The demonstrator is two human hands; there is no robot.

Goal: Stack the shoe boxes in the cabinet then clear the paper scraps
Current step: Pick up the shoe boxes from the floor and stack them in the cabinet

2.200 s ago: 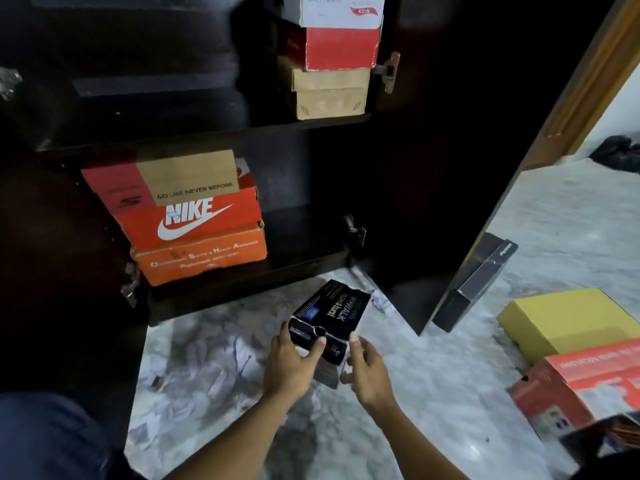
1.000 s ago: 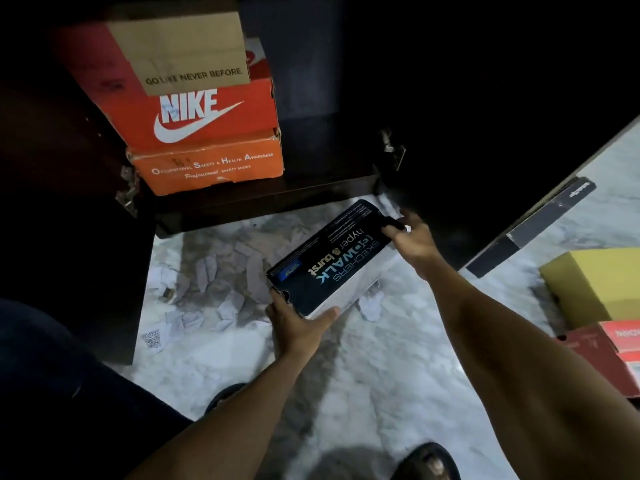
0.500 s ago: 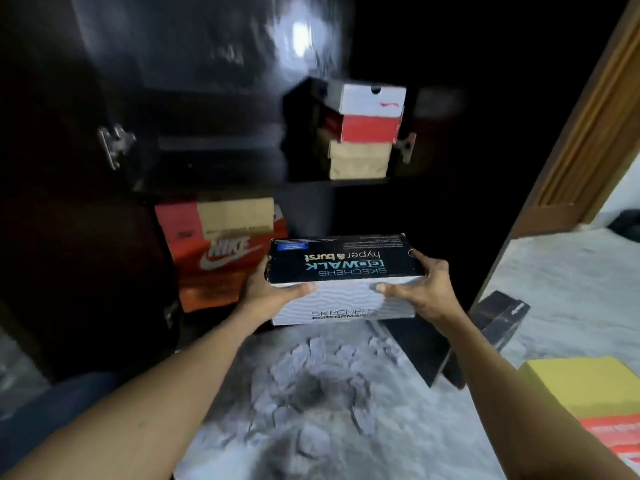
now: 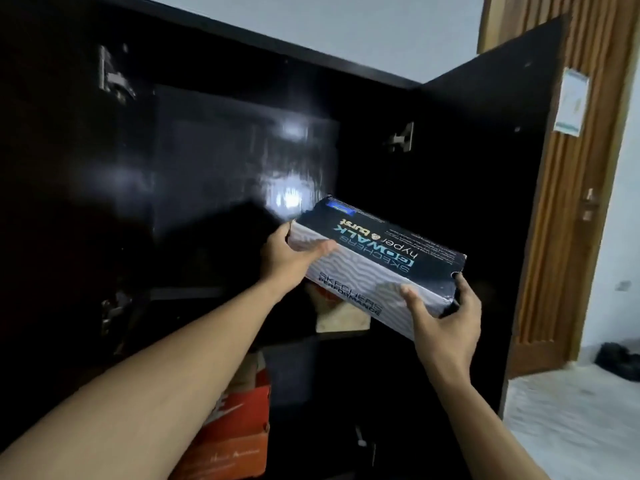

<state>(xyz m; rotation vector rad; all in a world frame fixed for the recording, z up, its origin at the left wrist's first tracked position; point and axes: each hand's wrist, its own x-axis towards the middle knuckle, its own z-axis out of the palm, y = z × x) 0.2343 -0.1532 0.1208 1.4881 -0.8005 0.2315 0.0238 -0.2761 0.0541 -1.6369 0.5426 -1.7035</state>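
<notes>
A Skechers shoe box (image 4: 374, 268), black lid over a white wavy side, is held tilted in the air in front of the dark cabinet (image 4: 207, 150). My left hand (image 4: 287, 258) grips its left end and my right hand (image 4: 446, 323) grips its lower right corner. The box hides most of the stack on the middle shelf; only a tan box (image 4: 341, 317) and a bit of red show beneath it. On the lower shelf, orange shoe boxes (image 4: 239, 420) show partly behind my left forearm. No paper scraps are in view.
The cabinet's right door (image 4: 485, 168) stands open, with hinges (image 4: 401, 136) inside. Behind it is a wooden room door (image 4: 568, 202). Marble floor (image 4: 571, 420) shows at the lower right, with a dark heap (image 4: 620, 363) by the wall.
Both hands have lifted the Skechers box from the floor up to the height of the upper shelves. My view has risen with it, so the floor scraps have left the frame.
</notes>
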